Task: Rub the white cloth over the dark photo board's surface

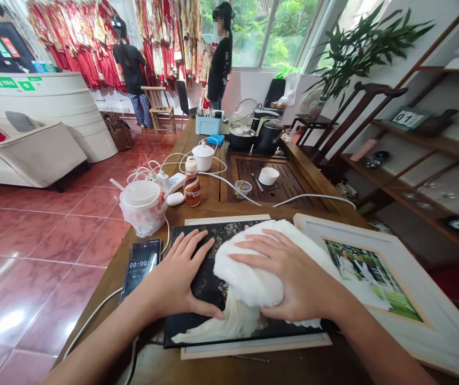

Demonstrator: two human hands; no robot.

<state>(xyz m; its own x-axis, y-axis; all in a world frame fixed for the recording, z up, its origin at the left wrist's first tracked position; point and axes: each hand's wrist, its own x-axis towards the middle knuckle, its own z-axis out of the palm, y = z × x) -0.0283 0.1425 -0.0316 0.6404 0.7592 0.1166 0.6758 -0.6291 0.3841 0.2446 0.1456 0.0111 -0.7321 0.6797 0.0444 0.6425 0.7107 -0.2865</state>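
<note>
My right hand (289, 272) grips a bunched white fluffy cloth (249, 267), its fingers over the top and its thumb at the near side. The cloth lies on a black panel (199, 283) with pale gold specks in the middle. A thin cream flap (209, 330) spreads from under the cloth to the panel's near edge. My left hand (181, 278) rests with fingers spread on the left part of the panel, its thumb touching the cream flap. Beneath the panel, a pale wooden frame (257, 345) shows at the near and far edges.
To the right lies a white-matted framed wedding photo (373, 278). A phone with a running timer (141, 267), a bagged tub (143, 206), a coffee bottle (192, 184) and white cables stand left and beyond. Farther back are a tea tray (289, 187) and two people.
</note>
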